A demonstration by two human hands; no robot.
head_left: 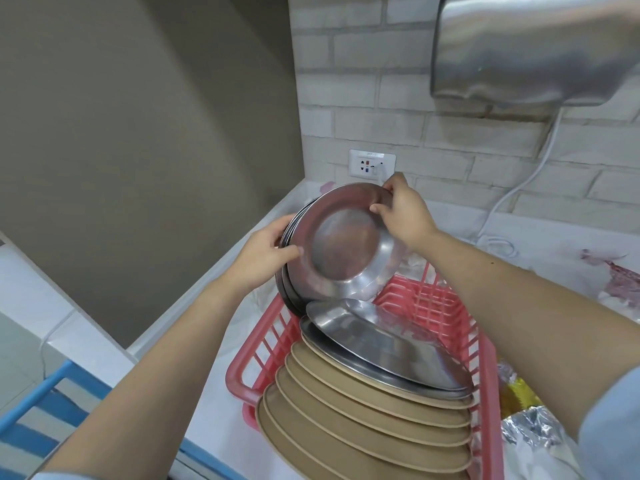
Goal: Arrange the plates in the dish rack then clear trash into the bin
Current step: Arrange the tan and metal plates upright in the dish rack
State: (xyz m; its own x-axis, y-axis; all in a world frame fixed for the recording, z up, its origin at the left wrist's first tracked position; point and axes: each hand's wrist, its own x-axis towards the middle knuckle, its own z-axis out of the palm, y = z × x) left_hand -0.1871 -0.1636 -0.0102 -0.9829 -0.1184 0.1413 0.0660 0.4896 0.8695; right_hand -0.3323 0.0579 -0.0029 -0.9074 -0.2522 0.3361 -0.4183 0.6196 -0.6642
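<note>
A red plastic dish rack (263,344) stands on the counter. Several tan plates (363,420) stand on edge in its near half, with a flat steel tray (377,344) leaning on top of them. Above the rack's far left corner I hold a stack of steel plates (346,244), tilted with their hollow side toward me. My left hand (266,252) grips the stack's left rim, thumb on the front plate. My right hand (403,209) pinches the upper right rim of the front plate. The rack's far right part holds nothing.
Crumpled foil and yellow wrappers (523,414) lie right of the rack, more torn paper (620,275) at far right. A wall socket (372,164) and white cable (519,188) are behind, and a steel dryer (533,50) hangs above. A blue frame (45,393) is lower left.
</note>
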